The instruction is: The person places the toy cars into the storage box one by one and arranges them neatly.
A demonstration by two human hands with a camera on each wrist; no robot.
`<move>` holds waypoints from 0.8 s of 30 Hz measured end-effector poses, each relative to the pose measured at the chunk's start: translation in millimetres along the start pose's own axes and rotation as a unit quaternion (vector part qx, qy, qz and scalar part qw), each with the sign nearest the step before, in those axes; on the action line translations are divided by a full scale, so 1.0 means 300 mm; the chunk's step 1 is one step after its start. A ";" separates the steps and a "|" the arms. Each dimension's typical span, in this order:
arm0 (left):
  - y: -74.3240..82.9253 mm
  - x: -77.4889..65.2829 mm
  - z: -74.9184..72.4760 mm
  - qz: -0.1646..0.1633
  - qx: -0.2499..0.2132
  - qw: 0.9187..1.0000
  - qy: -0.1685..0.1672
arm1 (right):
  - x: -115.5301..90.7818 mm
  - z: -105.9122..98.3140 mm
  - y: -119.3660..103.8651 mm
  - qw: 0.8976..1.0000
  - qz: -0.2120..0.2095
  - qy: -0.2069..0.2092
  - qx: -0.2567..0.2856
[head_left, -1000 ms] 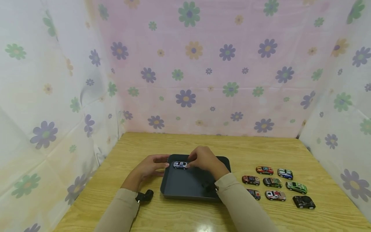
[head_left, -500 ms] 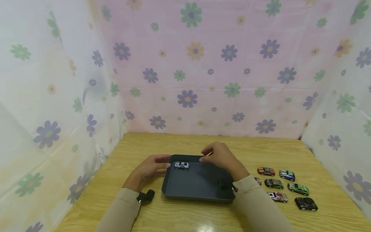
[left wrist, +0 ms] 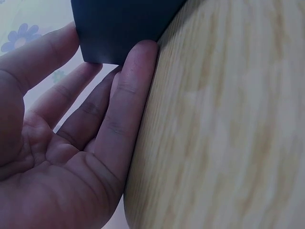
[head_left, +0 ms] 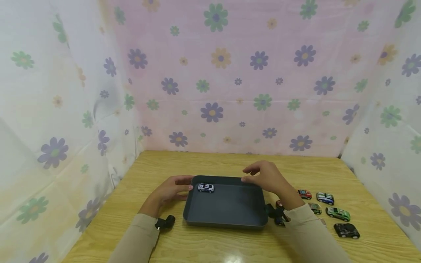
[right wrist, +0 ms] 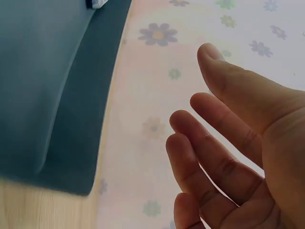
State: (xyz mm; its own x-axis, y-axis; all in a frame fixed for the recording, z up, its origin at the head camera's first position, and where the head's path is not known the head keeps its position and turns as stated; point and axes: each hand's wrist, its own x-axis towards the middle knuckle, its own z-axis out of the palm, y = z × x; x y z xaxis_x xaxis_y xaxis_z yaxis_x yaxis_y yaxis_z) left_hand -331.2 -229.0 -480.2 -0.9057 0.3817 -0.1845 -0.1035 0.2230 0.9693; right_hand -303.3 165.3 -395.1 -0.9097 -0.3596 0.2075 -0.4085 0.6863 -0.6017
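A dark grey rectangular tray (head_left: 227, 208) lies on the table, with a small white-and-blue toy car (head_left: 205, 188) in its back left corner. My left hand (head_left: 169, 190) touches the tray's left side. Its fairly straight fingers (left wrist: 126, 100) rest against the outer wall in the left wrist view. Over the tray's back right corner hangs my right hand (head_left: 266, 177), holding nothing, its fingers (right wrist: 205, 143) loosely bent and the thumb apart. In the right wrist view only a sliver of the car (right wrist: 98, 4) shows at the top edge.
Several toy cars stand right of the tray, among them a green one (head_left: 338, 214), a white-and-blue one (head_left: 325, 198) and a black one (head_left: 346, 231). My right forearm partly hides others. Flowered cloth (head_left: 230, 73) surrounds the wooden table (head_left: 210, 244).
My right hand has let go of the white-and-blue toy car and moved right, out of the tray's left part to above its back right corner. The left hand stays put.
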 end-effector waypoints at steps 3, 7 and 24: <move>0.002 0.001 0.003 -0.001 0.000 1.000 0.001 | -0.027 -0.022 0.029 1.000 0.003 0.008 -0.002; 0.005 -0.002 0.004 0.000 -0.002 1.000 0.002 | -0.057 -0.045 0.070 1.000 0.005 0.014 -0.009; 0.012 -0.010 0.006 -0.004 -0.009 1.000 0.001 | -0.185 -0.133 0.233 0.999 0.034 0.021 -0.033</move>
State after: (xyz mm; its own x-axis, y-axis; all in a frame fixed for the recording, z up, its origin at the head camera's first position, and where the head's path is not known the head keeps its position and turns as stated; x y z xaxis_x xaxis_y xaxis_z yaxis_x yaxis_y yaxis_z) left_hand -328.0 -227.9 -476.3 -0.9055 0.3782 -0.1923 -0.1182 0.2103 0.9705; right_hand -284.4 258.5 -418.0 -0.9372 -0.2852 0.2007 -0.3486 0.7490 -0.5635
